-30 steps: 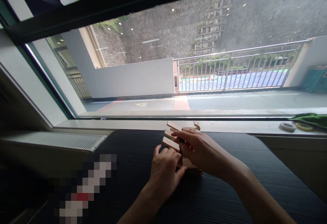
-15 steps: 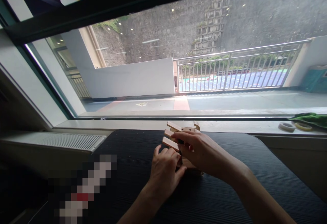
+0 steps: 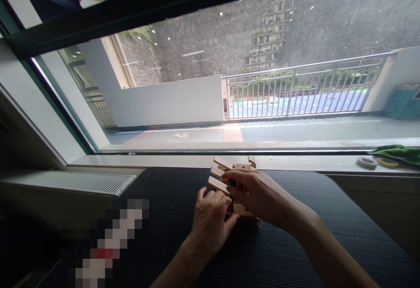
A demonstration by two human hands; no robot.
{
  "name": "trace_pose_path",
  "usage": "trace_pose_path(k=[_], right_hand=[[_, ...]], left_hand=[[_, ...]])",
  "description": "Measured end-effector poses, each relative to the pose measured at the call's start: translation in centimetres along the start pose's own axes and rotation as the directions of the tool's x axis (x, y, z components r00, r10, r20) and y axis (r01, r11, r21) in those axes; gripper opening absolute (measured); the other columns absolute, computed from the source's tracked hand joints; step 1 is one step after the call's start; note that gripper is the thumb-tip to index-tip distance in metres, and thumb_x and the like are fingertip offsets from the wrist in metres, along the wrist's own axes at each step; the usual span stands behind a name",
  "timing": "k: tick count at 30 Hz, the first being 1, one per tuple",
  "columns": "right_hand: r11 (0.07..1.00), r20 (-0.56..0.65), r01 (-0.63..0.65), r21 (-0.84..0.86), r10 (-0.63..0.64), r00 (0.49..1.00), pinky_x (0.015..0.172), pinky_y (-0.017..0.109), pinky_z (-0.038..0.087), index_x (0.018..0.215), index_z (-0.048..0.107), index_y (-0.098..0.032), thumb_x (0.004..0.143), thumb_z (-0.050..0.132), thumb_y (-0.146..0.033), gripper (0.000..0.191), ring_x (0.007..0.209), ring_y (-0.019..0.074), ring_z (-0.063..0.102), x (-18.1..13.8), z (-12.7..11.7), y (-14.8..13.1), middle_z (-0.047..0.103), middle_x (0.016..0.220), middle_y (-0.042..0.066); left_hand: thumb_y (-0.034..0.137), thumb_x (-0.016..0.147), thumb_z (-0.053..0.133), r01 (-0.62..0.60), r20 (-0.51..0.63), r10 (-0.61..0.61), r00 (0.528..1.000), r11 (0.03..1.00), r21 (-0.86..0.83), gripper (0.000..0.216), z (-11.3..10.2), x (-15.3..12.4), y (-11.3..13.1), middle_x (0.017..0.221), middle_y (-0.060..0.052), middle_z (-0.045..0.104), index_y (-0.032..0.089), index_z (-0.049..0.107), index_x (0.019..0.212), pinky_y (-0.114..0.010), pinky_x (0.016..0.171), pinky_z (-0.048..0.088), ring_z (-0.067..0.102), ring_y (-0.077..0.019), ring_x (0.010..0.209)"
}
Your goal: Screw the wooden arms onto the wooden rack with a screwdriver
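Observation:
A light wooden model (image 3: 226, 173) with several flat slats sticking out to the left stands on a black ribbed table (image 3: 295, 244). My left hand (image 3: 210, 222) is curled against its lower left side, fingers bent over the base. My right hand (image 3: 259, 194) reaches in from the right and pinches a small dark part at the middle of the wooden model. The base of the model is mostly hidden behind both hands.
A pale window sill (image 3: 164, 160) runs along the table's far edge under a large window. Two tape rings (image 3: 377, 162) and a green cloth (image 3: 398, 152) lie on the sill at the far right. A vent grille (image 3: 82, 182) sits at the left.
Almost nothing has moved. My right fingers shifted slightly on the dark part at the middle of the wooden model; my left hand stays put.

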State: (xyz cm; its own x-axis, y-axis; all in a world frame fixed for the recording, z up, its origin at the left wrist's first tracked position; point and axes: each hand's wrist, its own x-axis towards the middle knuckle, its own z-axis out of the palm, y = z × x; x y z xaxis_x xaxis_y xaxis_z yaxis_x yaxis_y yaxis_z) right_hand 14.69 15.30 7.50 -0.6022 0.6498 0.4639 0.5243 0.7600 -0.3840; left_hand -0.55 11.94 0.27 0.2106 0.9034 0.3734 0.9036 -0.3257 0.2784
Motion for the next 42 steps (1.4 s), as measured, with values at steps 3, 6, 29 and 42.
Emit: trace_pose_path(k=[3, 6, 29, 42], right_hand=[[0.999, 0.008, 0.034, 0.035, -0.034, 0.999, 0.075, 0.026, 0.041, 0.105, 0.065, -0.026, 0.088, 0.049, -0.016, 0.026, 0.089, 0.0170, 0.061, -0.08, -0.05, -0.30, 0.068, 0.096, 0.002], [0.998, 0.018, 0.054, 0.022, -0.055, 0.998, 0.076, 0.026, 0.040, 0.095, 0.065, -0.025, 0.089, 0.049, -0.016, 0.019, 0.085, 0.0165, 0.060, 0.12, 0.02, -0.28, 0.068, 0.087, 0.001], [1.000, 0.000, -0.016, -0.018, 0.016, 1.000, 0.068, 0.025, 0.039, 0.092, 0.065, -0.023, 0.088, 0.051, -0.016, 0.016, 0.078, 0.0158, 0.058, 0.42, 0.35, 0.05, 0.066, 0.080, 0.000], [1.000, 0.012, 0.025, 0.016, -0.026, 1.000, 0.076, 0.028, 0.039, 0.094, 0.066, -0.023, 0.090, 0.049, -0.021, 0.017, 0.082, 0.0175, 0.059, 0.42, 0.78, -0.08, 0.066, 0.081, 0.002]], left_hand=[[0.029, 0.079, 0.063, -0.010, 0.002, 0.010, 1.000, 1.000, 0.001, 0.014, 0.10, -0.02, -0.10, 0.096, -0.002, 0.066, 0.025, 0.065, 0.092, -0.049, 0.105, 0.027, 0.057, -0.0227, 0.095], [0.030, 0.078, 0.064, -0.010, 0.001, 0.010, 1.000, 1.000, -0.001, 0.017, 0.25, -0.09, -0.22, 0.099, -0.002, 0.066, 0.026, 0.065, 0.095, -0.050, 0.105, 0.026, 0.056, -0.0233, 0.097], [0.030, 0.079, 0.064, 0.000, 0.008, 0.000, 1.000, 1.000, -0.008, 0.012, 0.38, -0.18, -0.21, 0.094, -0.001, 0.065, 0.024, 0.063, 0.090, -0.049, 0.104, 0.027, 0.057, -0.0219, 0.095], [0.032, 0.077, 0.066, -0.027, 0.011, 0.027, 1.000, 1.000, -0.013, 0.024, 0.33, -0.15, -0.43, 0.104, -0.001, 0.064, 0.026, 0.063, 0.100, -0.052, 0.105, 0.027, 0.055, -0.0245, 0.104]])
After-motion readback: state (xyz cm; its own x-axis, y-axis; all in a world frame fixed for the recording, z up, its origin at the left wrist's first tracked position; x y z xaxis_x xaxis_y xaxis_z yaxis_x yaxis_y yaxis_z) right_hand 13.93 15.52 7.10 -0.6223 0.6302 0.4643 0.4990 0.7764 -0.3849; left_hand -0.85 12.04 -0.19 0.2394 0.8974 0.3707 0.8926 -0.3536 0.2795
